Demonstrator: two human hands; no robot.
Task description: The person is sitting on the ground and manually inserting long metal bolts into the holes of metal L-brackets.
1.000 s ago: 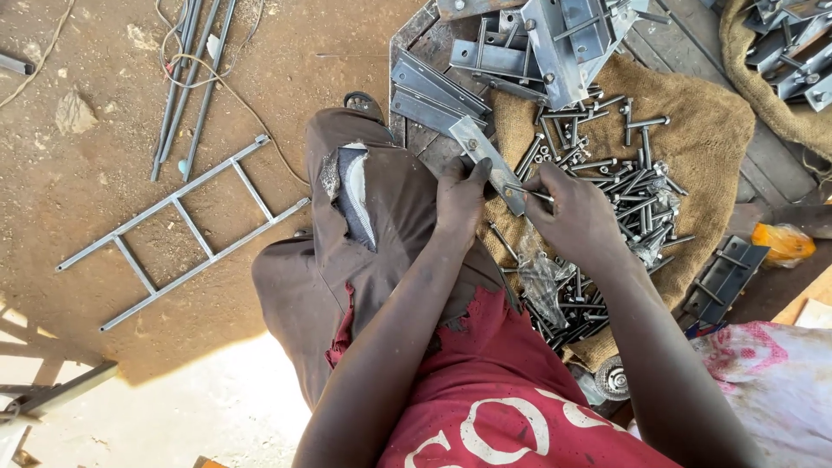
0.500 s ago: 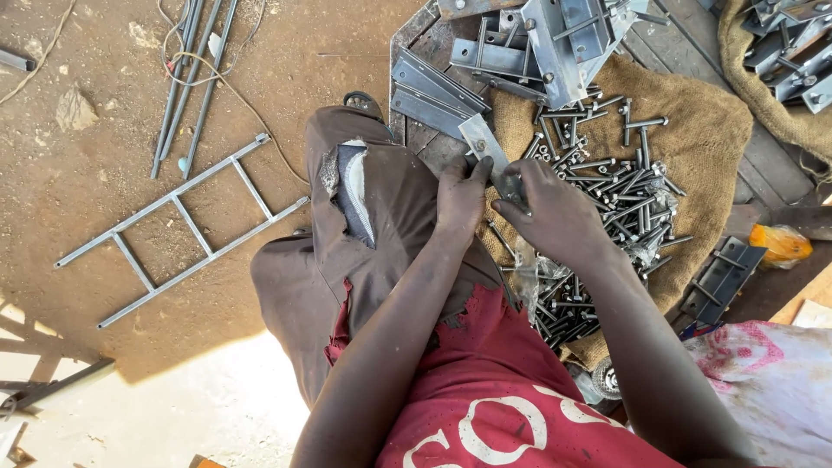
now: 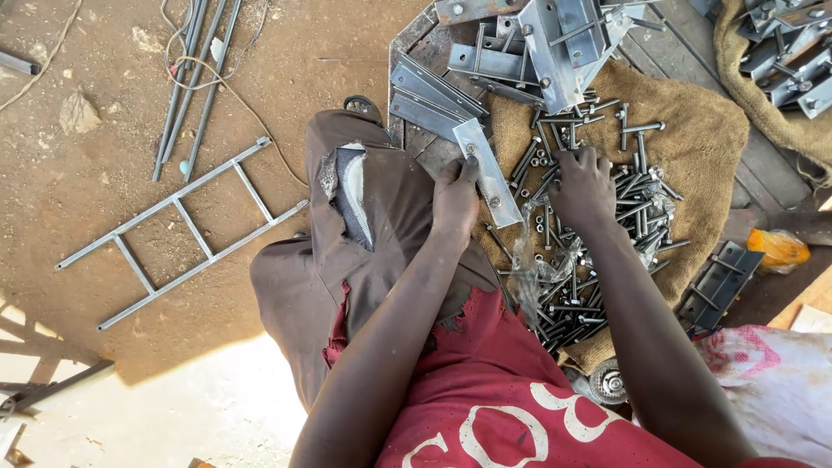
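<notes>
My left hand (image 3: 454, 198) grips a flat grey metal bracket (image 3: 487, 172) with holes, holding it slanted over my brown-trousered knee. My right hand (image 3: 586, 184) rests palm down on a heap of bolts and nuts (image 3: 598, 217) spread on a piece of burlap sacking (image 3: 702, 139); whether its fingers hold a bolt is hidden. A torn clear plastic bag (image 3: 542, 260) lies among the bolts just below that hand.
More grey metal brackets (image 3: 537, 43) are stacked above the bolts, others at top right (image 3: 789, 61). A small ladder-like metal frame (image 3: 182, 230) and thin rods (image 3: 195, 78) lie on the dirt at left. A black bracket (image 3: 719, 282) and orange object (image 3: 778, 247) sit right.
My right hand has let go of the bracket and moved right onto the bolt heap. My left hand still holds the bracket, now lower and more upright.
</notes>
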